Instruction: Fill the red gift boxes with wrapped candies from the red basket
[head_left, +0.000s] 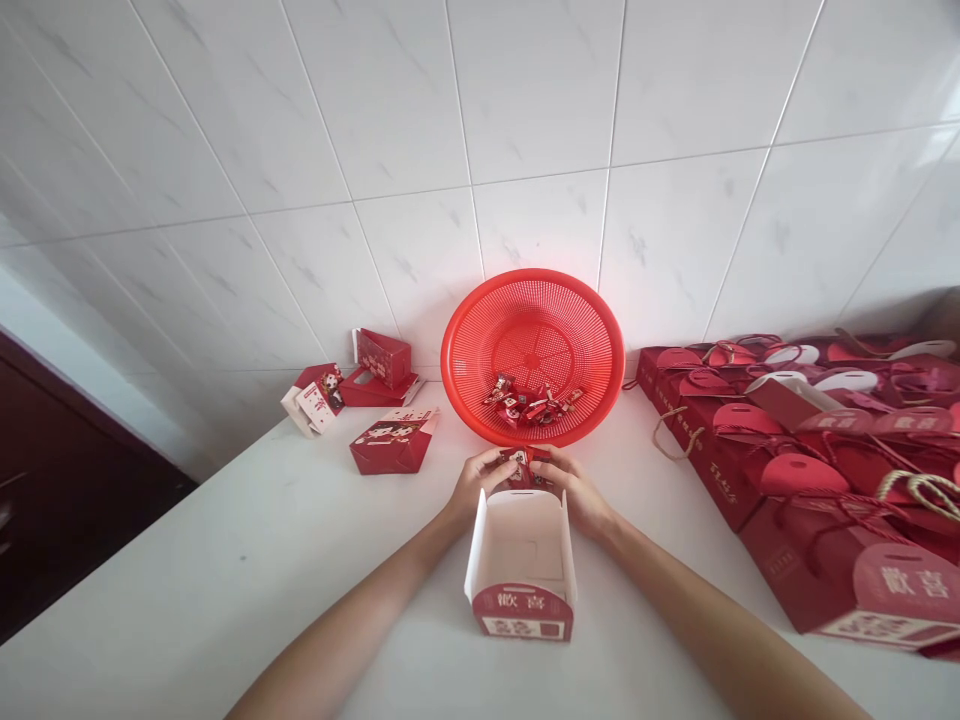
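Observation:
Both hands meet between the red basket (534,350) and an open box (523,560) on the white table. My left hand (484,480) is closed on small red wrapped packets (520,466), thumb on top. From the other side my right hand (574,488) grips the same packets, its fingers bent round them. The open box is red outside and white inside, with its flaps up and nothing visible in it. More wrapped pieces (534,403) lie at the bottom of the basket, which leans against the tiled wall.
Many red gift boxes with cord handles (750,440) fill the right side of the table. On the left are a red box (394,440), a small box with a printed card (315,400) and stacked red boxes (382,368). The table's edge (142,512) runs along the left.

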